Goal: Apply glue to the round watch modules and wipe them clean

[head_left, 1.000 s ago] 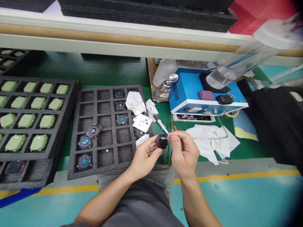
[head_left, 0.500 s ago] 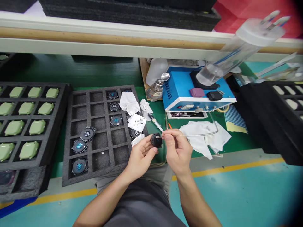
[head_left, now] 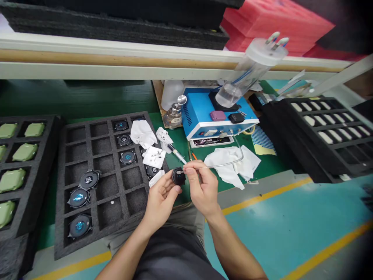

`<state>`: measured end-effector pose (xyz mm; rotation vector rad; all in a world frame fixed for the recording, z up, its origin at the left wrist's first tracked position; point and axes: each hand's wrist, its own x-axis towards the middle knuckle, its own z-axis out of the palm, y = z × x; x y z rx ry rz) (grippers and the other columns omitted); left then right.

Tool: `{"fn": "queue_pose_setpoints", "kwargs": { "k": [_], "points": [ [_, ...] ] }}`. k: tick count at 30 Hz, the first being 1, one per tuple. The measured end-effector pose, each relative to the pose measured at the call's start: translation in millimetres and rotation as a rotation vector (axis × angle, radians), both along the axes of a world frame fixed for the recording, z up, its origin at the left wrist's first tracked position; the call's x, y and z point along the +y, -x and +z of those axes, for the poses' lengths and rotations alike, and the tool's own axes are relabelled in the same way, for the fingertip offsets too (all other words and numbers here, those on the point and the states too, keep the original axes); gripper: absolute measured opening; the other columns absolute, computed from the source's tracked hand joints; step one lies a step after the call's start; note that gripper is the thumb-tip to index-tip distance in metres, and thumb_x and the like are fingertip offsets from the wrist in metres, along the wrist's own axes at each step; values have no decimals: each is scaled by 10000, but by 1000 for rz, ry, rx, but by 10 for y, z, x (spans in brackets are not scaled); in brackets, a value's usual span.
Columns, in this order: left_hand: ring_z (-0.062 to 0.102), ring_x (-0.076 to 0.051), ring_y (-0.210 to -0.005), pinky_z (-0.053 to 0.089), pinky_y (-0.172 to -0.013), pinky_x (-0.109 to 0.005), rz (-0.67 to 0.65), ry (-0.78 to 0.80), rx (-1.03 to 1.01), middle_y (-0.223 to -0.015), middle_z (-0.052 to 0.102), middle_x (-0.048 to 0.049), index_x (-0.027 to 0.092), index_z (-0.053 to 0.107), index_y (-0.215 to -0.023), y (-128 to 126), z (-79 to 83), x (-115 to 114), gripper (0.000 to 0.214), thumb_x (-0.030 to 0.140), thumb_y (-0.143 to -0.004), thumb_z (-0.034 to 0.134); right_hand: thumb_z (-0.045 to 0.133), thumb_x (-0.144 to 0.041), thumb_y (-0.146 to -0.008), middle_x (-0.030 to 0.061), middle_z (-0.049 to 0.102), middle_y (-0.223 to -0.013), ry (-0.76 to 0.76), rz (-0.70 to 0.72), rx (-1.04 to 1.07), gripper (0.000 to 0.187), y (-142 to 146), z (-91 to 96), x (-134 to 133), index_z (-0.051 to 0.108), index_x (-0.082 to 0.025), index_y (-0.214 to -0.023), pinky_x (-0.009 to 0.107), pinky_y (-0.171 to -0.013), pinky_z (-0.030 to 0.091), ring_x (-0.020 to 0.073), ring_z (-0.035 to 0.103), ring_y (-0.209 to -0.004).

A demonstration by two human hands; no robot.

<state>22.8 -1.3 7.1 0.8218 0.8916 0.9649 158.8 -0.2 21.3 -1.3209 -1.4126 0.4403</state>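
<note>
My left hand (head_left: 159, 196) is closed round a small round black watch body (head_left: 178, 177), held just above the table's front edge. My right hand (head_left: 201, 186) pinches a thin nozzle tip (head_left: 184, 171) against that part. A clear tube (head_left: 230, 163) runs from the tip back to the blue dispenser box (head_left: 215, 116). Just left of my hands lies a black foam tray (head_left: 96, 186) with several round watch bodies (head_left: 79, 196) in its cells.
White cloths (head_left: 230, 165) and paper scraps lie by the blue box, along with a syringe (head_left: 176, 152) and a small glass bottle (head_left: 173, 112). Green parts (head_left: 13, 179) fill a foam tray at far left. Another black tray (head_left: 323, 132) stands at right. A clear cylinder (head_left: 247, 72) hangs overhead.
The view has swung to the right, so everything shifted left and the right-hand tray came into sight. My hands keep the same hold on the watch body and the nozzle.
</note>
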Motion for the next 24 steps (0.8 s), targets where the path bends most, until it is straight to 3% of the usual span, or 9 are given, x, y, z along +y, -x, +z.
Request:
{"fn": "queue_pose_setpoints", "kwargs": {
  "k": [24],
  "points": [
    [704, -268, -1149, 620, -851, -315, 15, -15, 29, -1255, 731, -141, 158, 653, -1279, -3, -4, 3, 472, 286, -837, 761, 518, -192, -1000, 11, 673, -864, 10, 5, 16, 136, 6, 39, 16, 629, -225, -929, 294, -764, 514, 146, 641, -840]
  ]
}}
